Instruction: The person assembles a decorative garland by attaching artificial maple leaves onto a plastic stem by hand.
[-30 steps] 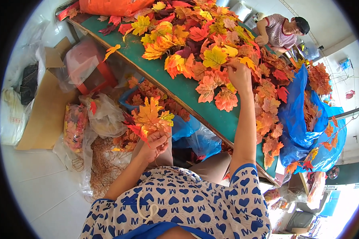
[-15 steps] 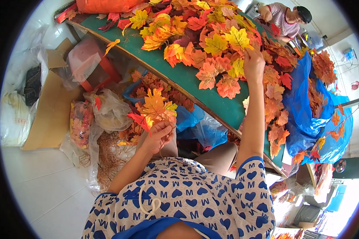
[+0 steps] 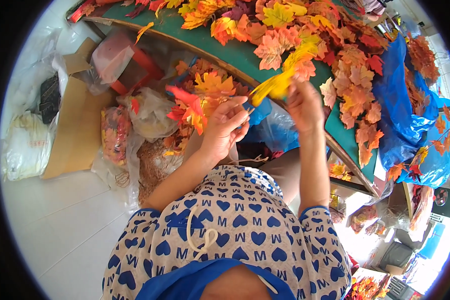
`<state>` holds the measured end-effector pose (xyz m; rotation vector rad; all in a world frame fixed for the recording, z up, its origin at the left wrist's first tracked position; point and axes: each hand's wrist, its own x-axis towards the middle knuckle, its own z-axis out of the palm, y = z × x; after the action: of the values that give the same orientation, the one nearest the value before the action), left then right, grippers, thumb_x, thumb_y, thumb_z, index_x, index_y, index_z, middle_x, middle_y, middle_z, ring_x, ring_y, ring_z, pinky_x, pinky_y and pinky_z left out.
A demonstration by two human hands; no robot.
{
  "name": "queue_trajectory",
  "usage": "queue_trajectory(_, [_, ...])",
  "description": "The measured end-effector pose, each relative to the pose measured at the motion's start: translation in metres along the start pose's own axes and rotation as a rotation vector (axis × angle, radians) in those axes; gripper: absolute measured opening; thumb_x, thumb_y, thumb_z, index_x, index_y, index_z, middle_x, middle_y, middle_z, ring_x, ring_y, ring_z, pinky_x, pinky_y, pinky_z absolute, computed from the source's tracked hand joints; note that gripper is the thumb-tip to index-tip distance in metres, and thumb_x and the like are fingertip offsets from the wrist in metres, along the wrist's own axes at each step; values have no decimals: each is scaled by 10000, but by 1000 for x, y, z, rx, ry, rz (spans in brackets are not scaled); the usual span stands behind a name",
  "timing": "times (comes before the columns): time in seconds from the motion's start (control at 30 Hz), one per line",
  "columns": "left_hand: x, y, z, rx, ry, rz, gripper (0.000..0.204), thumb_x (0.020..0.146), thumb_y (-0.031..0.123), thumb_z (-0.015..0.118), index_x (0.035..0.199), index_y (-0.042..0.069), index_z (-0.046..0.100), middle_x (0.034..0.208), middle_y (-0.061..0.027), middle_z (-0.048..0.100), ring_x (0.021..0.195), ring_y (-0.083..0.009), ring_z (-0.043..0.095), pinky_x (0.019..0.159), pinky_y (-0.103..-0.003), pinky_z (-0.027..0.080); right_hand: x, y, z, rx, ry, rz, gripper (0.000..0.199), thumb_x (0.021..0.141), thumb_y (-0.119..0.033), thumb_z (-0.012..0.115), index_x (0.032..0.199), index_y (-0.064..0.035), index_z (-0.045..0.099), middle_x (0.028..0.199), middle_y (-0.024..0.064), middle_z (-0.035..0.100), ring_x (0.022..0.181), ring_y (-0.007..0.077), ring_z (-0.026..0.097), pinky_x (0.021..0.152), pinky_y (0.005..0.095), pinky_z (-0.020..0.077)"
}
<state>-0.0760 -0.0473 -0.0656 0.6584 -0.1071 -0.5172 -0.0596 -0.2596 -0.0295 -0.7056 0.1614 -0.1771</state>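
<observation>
My left hand (image 3: 224, 131) pinches the stem end of a small bunch of artificial maple leaves (image 3: 214, 86), orange and red, above my lap. Close by on the right, my right hand (image 3: 306, 107) has its fingers closed on a yellow artificial leaf (image 3: 275, 86), smeared by motion. This leaf's lower end points toward the left fingertips; whether it touches them I cannot tell. Behind both hands, a heap of loose orange, red and yellow artificial leaves (image 3: 357, 75) covers much of the green tabletop (image 3: 195, 39).
The table's wooden edge (image 3: 230, 72) slants down to the right in front of me. Blue plastic bags (image 3: 392, 95) with leaves stand at the right. On the left are a cardboard box (image 3: 72, 132), a red stool (image 3: 135, 82) and a clear bag of leaves (image 3: 116, 132).
My right hand has come back from the heap toward my left hand, bringing a yellow leaf. The left hand with its bunch has moved right and up; the view has shifted.
</observation>
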Motion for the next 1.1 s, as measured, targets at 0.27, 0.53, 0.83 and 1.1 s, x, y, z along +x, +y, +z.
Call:
queue_trajectory(0.27, [-4,-11,7,76,92,39,173,860,43,614,1015,51,539,809,-46,602,575,-106,552,417,-195,360,-62,75,5,171,117,127,83,862,-59,618,917,1,638,867,75,657,822,151,655,721,220,560])
queue_trajectory(0.53, [-5,-19,14,190,91,-1,156,865,47,603,1006,58,537,755,-34,574,568,-90,531,426,-176,355,-70,88,-8,193,127,135,141,870,-110,624,985,-28,627,895,60,649,755,129,618,693,230,538])
queue_trajectory(0.83, [-3,-18,12,199,105,-24,184,843,44,627,1004,44,538,722,-25,569,506,-80,501,390,-169,313,-68,88,-8,201,205,108,131,869,-99,621,993,-54,620,909,48,645,808,130,627,718,247,548])
queue_trajectory(1.1, [-2,-20,11,245,139,-7,232,830,14,631,1041,35,535,722,-24,570,462,-71,473,361,-167,286,-67,88,-9,120,178,80,107,878,-79,604,971,-28,617,879,48,639,785,118,619,690,230,546])
